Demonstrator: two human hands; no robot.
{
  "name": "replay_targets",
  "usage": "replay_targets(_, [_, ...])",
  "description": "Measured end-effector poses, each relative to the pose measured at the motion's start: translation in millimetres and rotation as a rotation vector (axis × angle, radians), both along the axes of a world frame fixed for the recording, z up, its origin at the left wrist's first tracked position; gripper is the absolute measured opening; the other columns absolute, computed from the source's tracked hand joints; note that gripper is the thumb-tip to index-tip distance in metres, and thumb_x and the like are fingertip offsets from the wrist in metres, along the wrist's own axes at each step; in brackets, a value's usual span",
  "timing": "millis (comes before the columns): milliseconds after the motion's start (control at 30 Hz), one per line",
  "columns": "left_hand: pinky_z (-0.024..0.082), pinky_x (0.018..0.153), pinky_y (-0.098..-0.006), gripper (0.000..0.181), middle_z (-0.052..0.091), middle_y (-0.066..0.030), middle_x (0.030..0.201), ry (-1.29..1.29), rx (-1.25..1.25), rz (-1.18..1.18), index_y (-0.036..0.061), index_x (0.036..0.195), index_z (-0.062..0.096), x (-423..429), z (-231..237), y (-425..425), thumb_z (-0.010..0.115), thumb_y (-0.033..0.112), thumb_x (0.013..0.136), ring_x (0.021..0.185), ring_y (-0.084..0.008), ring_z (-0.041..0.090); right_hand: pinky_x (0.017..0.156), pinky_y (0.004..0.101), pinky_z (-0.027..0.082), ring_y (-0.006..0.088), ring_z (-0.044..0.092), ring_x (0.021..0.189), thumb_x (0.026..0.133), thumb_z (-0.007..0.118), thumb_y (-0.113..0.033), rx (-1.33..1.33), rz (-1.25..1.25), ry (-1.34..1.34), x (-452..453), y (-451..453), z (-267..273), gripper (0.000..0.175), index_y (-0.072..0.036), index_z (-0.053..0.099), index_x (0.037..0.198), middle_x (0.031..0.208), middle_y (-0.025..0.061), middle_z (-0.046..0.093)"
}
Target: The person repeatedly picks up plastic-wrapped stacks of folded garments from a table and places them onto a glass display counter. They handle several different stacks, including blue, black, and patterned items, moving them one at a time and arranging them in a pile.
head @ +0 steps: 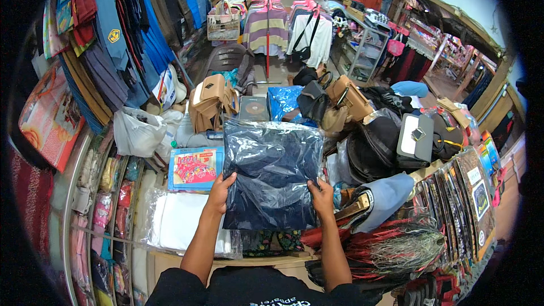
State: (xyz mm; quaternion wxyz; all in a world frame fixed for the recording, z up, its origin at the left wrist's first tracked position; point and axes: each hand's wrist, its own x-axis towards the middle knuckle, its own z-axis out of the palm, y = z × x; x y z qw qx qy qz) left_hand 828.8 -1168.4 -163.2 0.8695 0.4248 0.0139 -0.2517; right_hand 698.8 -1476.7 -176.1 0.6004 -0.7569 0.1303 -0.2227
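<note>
Between my hands is a dark navy folded garment in a clear plastic bag (272, 178), held up flat above the counter. My left hand (220, 193) grips its left edge, thumb on top. On its right edge my right hand (321, 195) has the same kind of hold. The fingers beneath the bag are hidden. Left of the bag lies a blue picture package (196, 168). Below that package, beside my left forearm, rests a white folded garment in clear plastic (182, 221). Under the bag's lower edge, part of a dark floral cloth (272, 241) shows.
Tan handbags (208, 97) and a black handbag (313, 100) stand beyond the bag. Black headgear or bags (374, 148) and a grey-and-white handbag (415, 140) sit at right. Near my right forearm lies a red-and-pale fringed bundle (399, 242). A white plastic bag (139, 131) is at left.
</note>
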Motion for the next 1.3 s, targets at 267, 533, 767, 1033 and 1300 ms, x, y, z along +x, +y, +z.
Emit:
replay_targets(267, [0.063, 0.075, -0.0368, 0.027, 0.073, -0.0074, 0.104, 0.078, -0.01, 0.119, 0.008, 0.129, 0.06, -42, 8, 18, 0.06, 0.007, 0.101, 0.085, -0.0196, 0.074, 0.082, 0.0253, 0.047, 0.0079, 0.059, 0.09, 0.097, 0.067, -0.01, 0.267, 0.055, -0.046, -18, 16, -4, 0.023, 0.006, 0.071, 0.114, 0.1, -0.0005, 0.07])
replay_targets(533, [0.062, 0.076, -0.0364, 0.026, 0.073, -0.0059, 0.103, 0.084, -0.003, 0.221, 0.0057, 0.126, 0.061, -69, 19, 57, 0.062, 0.006, 0.1, 0.086, -0.0185, 0.073, 0.081, 0.0259, 0.047, 0.0085, 0.057, 0.09, 0.098, 0.067, -0.01, 0.173, 0.124, 0.035, -18, 48, 18, 0.022, 0.006, 0.07, 0.113, 0.099, 0.0, 0.071])
replay_targets(767, [0.061, 0.081, -0.0369, 0.031, 0.072, -0.0066, 0.105, 0.131, -0.12, 0.336, 0.0056, 0.128, 0.061, -107, 28, 137, 0.065, 0.008, 0.098, 0.089, -0.0194, 0.073, 0.078, 0.0254, 0.046, 0.0077, 0.056, 0.085, 0.096, 0.069, -0.011, 0.314, 0.243, 0.088, -9, 117, 25, 0.021, 0.005, 0.071, 0.111, 0.095, -0.0017, 0.069])
replay_targets(1033, [0.061, 0.084, -0.0423, 0.04, 0.071, -0.0089, 0.109, 0.104, -0.196, 0.478, 0.0064, 0.136, 0.057, -175, 47, 282, 0.065, 0.01, 0.098, 0.091, -0.0216, 0.073, 0.076, 0.0242, 0.043, 0.0054, 0.056, 0.081, 0.096, 0.068, -0.008, 0.221, 0.457, 0.068, -9, 264, 48, 0.014, 0.0, 0.073, 0.106, 0.092, -0.0052, 0.067])
replay_targets(1300, [0.062, 0.083, -0.0415, 0.044, 0.07, -0.0082, 0.112, 0.107, -0.269, 0.709, 0.0065, 0.139, 0.054, -269, 38, 435, 0.066, 0.01, 0.097, 0.093, -0.0214, 0.072, 0.081, 0.026, 0.045, 0.0098, 0.057, 0.089, 0.098, 0.065, -0.009, 0.103, 0.686, 0.108, -34, 433, 58, 0.025, 0.003, 0.071, 0.119, 0.101, -0.0025, 0.068])
